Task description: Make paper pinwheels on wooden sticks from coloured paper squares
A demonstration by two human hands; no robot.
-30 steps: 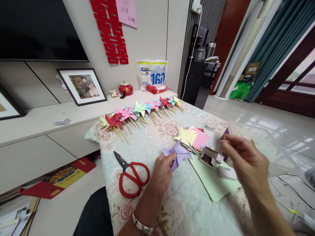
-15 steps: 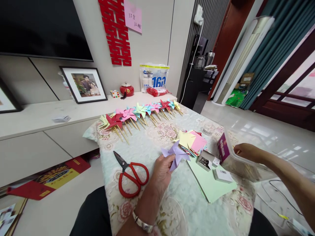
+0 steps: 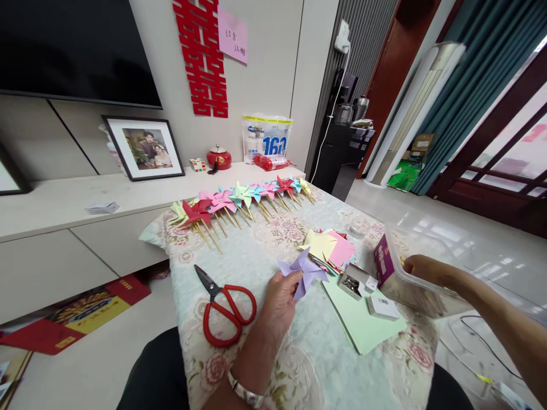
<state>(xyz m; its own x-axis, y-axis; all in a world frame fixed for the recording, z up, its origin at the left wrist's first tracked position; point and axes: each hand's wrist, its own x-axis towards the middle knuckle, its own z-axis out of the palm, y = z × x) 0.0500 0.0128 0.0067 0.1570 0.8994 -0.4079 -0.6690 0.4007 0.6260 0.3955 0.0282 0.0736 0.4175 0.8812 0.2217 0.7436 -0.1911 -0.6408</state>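
On the worktop point(image 3: 265, 256) in front of you, your left hand point(image 3: 280, 299) pinches the lilac paper pinwheel point(image 3: 305, 270) by one blade, low over the cloth beside the red scissors point(image 3: 228, 307). Your right hand point(image 3: 423, 267) reaches into the clear plastic tub point(image 3: 410, 285); its grip is hidden, so I can't tell. Finished pinwheels point(image 3: 243, 196) line the far edge.

Right hand point(image 3: 421, 267) fingertips inside bag point(image 3: 421, 287)

left hand point(image 3: 280, 299): forearm low, fingers pinched shut, wrist banded | right hand point(image 3: 423, 269): arm stretched rightward, fingers curled inward
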